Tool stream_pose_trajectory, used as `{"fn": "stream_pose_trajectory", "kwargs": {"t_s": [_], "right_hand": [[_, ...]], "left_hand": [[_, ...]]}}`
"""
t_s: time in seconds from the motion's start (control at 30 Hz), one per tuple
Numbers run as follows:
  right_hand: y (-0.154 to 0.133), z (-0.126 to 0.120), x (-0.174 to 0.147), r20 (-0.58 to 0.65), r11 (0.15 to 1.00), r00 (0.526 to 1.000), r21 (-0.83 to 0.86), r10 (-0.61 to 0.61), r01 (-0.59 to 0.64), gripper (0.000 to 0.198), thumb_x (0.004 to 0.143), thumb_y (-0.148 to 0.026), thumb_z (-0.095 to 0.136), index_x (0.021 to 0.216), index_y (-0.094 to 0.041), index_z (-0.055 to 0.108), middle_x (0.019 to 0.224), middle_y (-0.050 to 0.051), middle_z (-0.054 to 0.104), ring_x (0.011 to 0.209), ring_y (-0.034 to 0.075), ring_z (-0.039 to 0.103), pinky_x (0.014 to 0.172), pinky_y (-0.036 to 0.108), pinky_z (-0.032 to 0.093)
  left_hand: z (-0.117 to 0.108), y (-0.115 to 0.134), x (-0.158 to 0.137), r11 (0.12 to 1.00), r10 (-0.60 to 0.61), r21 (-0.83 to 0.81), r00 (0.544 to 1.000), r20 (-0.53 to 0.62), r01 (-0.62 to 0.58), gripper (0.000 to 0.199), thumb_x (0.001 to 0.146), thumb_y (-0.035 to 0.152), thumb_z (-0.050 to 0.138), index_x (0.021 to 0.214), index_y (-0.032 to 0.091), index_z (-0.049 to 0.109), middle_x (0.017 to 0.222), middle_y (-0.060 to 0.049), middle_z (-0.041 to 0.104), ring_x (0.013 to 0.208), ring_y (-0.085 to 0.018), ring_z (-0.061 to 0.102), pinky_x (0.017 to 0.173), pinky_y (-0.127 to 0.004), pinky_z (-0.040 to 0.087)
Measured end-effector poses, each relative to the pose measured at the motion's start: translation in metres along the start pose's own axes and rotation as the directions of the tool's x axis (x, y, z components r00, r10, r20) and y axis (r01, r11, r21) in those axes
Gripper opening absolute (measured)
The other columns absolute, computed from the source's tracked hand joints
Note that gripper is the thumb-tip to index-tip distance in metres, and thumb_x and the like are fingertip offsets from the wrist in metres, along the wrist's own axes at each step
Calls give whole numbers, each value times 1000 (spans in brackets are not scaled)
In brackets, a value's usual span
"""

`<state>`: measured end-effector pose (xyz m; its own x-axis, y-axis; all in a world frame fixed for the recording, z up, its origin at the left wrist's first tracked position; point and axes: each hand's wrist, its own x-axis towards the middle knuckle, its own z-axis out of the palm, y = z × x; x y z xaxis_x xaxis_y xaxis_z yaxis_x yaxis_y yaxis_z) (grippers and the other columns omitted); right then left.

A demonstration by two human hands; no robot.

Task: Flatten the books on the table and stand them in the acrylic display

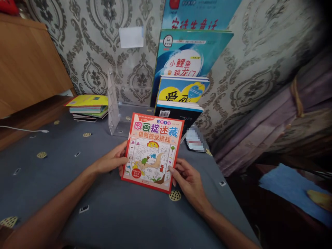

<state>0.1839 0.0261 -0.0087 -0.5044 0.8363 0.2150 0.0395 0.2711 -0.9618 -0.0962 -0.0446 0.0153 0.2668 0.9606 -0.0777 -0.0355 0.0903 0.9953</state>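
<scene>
1. Far left, a stack of books lies flat on the tabletop.
2. A clear rack stands beside it; upright books stand at the rack's right side.
3. The left hand pinches the left edge of a red-bordered book, thumb on its cover.
4. That book tilts up at centre, nearer than the rack.
5. The right hand's fingers pinch its lower right edge.

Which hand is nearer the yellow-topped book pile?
Left. The left hand is in front and right of the pile; the right hand is farther right, across the red book.
</scene>
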Motion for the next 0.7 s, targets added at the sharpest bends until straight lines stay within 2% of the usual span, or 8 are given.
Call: {"fn": "stream_pose_trajectory", "kwargs": {"t_s": [0.27, 0.5, 0.7], "right_hand": [[2, 1, 1, 7, 999, 1000, 31, 18, -18, 34, 90, -52, 63, 103, -20, 65, 79, 4, 73, 46, 10, 50, 43, 23, 44], [3, 1, 1, -1, 997, 1000, 74, 3, -3, 32, 88, -51, 67, 101, -21, 66, 78, 2, 73, 47, 9, 50, 45, 23, 45], [1, 2, 2, 40, 993, 999, 116, 31, -35, 36, 86, -54, 68, 99, -20, 65, 74, 2, 71, 46, 9, 50, 44, 22, 44]], "left_hand": [[1, 3, 0, 1000, -23, 11, 999, -35, 24, 88, 81, 16, 57, 157, 23, 13, 98, -5, 69, 57, -9, 62, 43, -15, 50], [1, 3, -1, 999, -17, 34, 999, -33, 18, 87, 80, 17, 59, 156, 21, 17, 92, -3, 70, 61, -12, 64, 43, -16, 49], [0, 4, -1, 999, -17, 35, 1000, -16, 18, 90, 78, 18, 58, 157, 20, 14, 96, -6, 71, 57, -10, 61, 45, -18, 49]]}}
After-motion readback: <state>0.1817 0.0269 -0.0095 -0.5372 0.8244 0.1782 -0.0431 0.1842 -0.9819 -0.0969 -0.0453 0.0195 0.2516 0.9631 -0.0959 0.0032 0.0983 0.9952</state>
